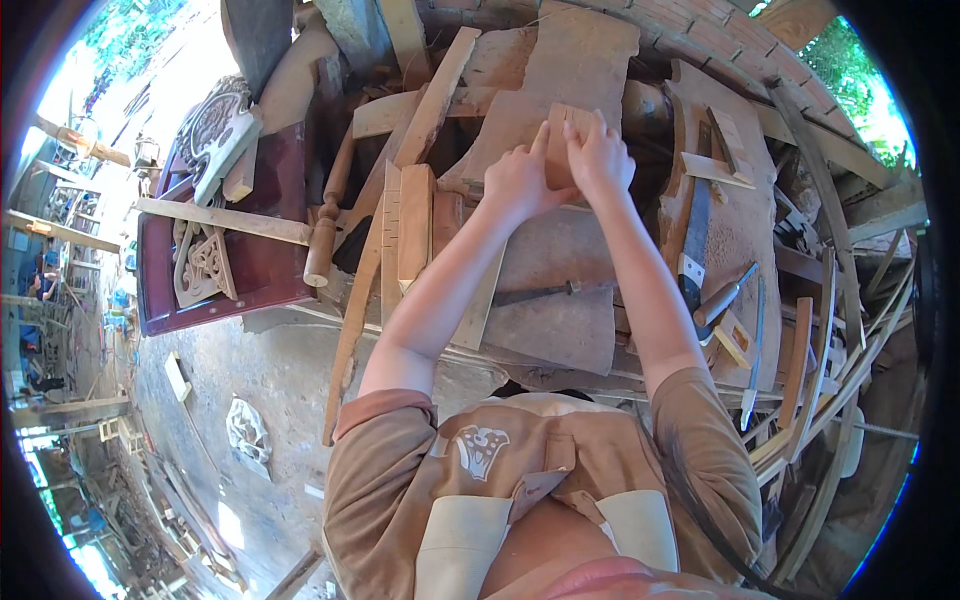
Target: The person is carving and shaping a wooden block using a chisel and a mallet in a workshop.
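Out over the workbench [556, 335], both my arms reach forward to a small flat wooden block [562, 118] lying on a worn board. My left hand [520, 182] grips the block's left side, its index finger stretched along the edge. On the right side my right hand [600, 158] holds it too, with fingers bent over its top; their undersides are hidden. Closer to me, between my forearms, lies a dark file-like tool [540, 292]. Left of my left forearm stands a squared wooden block [415, 225] beside a notched strip of wood [390, 240].
A turned wooden spindle [323, 235] and carved wood panels [222, 140] rest over a dark red cabinet [270, 270] at left. Right of my right forearm lie a long flat metal blade [697, 235], a wooden-handled tool [722, 297] and wood offcuts. A brick wall [700, 35] borders the back.
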`<state>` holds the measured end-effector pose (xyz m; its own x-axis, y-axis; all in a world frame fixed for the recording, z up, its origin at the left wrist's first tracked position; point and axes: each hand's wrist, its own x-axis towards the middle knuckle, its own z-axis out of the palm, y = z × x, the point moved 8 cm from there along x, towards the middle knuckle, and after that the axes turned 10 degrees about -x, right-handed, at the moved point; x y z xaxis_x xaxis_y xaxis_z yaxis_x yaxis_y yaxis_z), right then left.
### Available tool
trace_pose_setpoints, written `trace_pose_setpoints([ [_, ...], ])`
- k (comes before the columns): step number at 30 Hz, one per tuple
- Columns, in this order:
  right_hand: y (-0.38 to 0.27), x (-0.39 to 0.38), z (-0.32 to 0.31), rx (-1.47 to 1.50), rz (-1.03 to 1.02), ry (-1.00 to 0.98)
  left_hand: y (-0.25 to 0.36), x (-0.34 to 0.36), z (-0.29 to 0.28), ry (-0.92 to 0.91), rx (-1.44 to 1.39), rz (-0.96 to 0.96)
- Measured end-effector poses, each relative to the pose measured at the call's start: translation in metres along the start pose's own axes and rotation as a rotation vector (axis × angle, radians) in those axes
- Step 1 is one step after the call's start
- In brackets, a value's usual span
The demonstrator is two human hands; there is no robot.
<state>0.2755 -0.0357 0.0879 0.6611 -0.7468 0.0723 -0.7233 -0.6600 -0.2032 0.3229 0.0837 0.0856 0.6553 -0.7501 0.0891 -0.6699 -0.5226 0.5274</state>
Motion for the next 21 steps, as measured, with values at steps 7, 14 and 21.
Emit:
trace_pose_setpoints([
  [7, -0.008, 0.049, 0.008, -0.105, -0.032, -0.115, 0.005, 0.014, 0.032, -0.02, 0.041, 0.019],
  [14, -0.006, 0.048, 0.021, -0.067, -0.075, -0.168, 0.013, 0.011, 0.033, 0.104, 0.058, 0.069],
  [21, 0.008, 0.039, 0.023, -0.055, -0.079, -0.197, 0.026, -0.003, 0.037, 0.056, 0.014, -0.047],
])
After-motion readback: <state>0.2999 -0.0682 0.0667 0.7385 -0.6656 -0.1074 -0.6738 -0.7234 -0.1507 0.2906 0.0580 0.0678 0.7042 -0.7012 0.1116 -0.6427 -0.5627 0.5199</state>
